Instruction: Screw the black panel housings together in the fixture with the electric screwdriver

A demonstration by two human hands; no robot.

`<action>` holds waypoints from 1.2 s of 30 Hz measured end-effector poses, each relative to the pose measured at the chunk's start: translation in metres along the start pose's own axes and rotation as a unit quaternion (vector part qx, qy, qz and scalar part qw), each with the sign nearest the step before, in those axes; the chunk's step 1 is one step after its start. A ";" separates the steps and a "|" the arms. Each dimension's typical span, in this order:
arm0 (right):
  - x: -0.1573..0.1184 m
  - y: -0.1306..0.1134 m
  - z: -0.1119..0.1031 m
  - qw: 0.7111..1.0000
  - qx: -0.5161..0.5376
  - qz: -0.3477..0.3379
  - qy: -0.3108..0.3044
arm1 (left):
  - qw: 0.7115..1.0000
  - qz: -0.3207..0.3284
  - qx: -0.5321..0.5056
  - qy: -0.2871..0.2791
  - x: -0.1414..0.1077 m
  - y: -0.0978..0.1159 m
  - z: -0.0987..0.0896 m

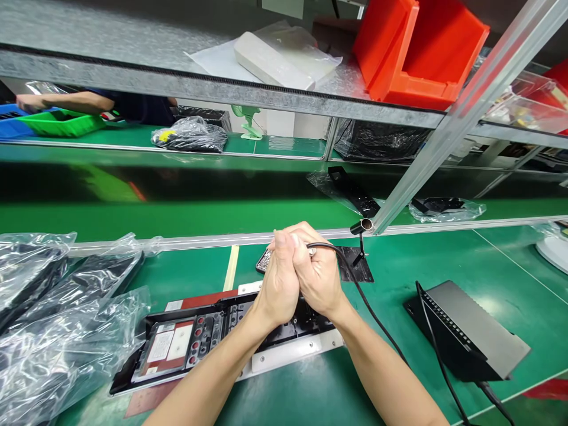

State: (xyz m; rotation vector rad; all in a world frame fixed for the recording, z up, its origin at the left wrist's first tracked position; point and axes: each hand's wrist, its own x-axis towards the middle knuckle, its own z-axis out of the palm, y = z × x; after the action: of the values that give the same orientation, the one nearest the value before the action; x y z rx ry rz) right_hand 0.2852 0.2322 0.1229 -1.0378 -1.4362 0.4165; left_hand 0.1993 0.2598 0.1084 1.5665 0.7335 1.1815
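Note:
My left hand [280, 284] and my right hand [317, 275] are pressed together, fingers closed around a corded tool whose body they hide. Its black cord [341, 255] comes out at the top of my right hand and runs down to the right. Below my hands lies a long black plastic housing [217, 322], with round holes and labels toward its left end. White fixture blocks [293, 350] border it. Partly behind my left hand is a small tray of tiny metal parts, likely screws [263, 261]. The tool's tip is out of sight.
A black stand with a ring [361, 226] rises behind my right hand. Farther right sits a dark control box [465, 331] with cables. Bagged black parts [75, 296] lie at left. Overhead, a metal shelf [177, 83] carries a red bin [417, 59]. Across the bench is another person's arm [75, 102].

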 end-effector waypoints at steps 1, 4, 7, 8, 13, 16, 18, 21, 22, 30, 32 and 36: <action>0.000 0.000 0.000 1.000 0.000 -0.001 0.000 | 1.000 0.001 -0.002 0.001 0.000 0.000 0.000; 0.000 0.001 0.000 1.000 -0.009 -0.008 -0.004 | 1.000 0.009 -0.004 0.008 0.000 -0.001 0.000; 0.000 0.000 0.000 1.000 -0.017 -0.008 -0.006 | 1.000 0.017 -0.006 0.018 -0.001 -0.002 0.000; 0.000 0.000 0.000 1.000 -0.017 -0.007 -0.005 | 1.000 0.019 -0.008 0.019 -0.001 -0.003 0.000; 0.000 0.001 0.000 1.000 -0.019 -0.008 -0.005 | 0.999 0.026 -0.014 0.012 -0.001 -0.003 0.000; 0.001 0.001 0.000 1.000 -0.024 -0.015 -0.001 | 1.000 0.024 -0.006 0.013 -0.001 -0.002 0.001; 0.001 0.002 0.001 1.000 -0.025 -0.016 0.001 | 1.000 0.017 -0.002 0.012 0.000 -0.002 0.001; 0.001 0.002 0.001 1.000 -0.020 -0.014 0.000 | 1.000 0.014 -0.001 0.015 0.000 -0.002 0.001; 0.001 0.002 0.001 1.000 -0.018 -0.012 0.000 | 1.000 0.015 0.001 0.020 0.000 -0.002 0.001; 0.001 0.003 0.000 1.000 -0.023 -0.005 -0.002 | 0.999 0.028 -0.007 0.017 -0.001 -0.005 0.000; 0.001 0.003 0.000 1.000 -0.022 -0.006 -0.004 | 0.999 0.028 -0.003 0.028 -0.001 -0.005 0.001; 0.001 0.002 0.000 1.000 -0.029 -0.004 -0.003 | 0.999 0.033 0.000 0.039 -0.001 -0.004 0.001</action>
State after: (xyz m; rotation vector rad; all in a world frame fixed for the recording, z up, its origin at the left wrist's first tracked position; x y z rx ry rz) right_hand 0.2857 0.2342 0.1222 -1.0774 -1.4650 0.3761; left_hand 0.2004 0.2599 0.1038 1.5626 0.7368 1.2962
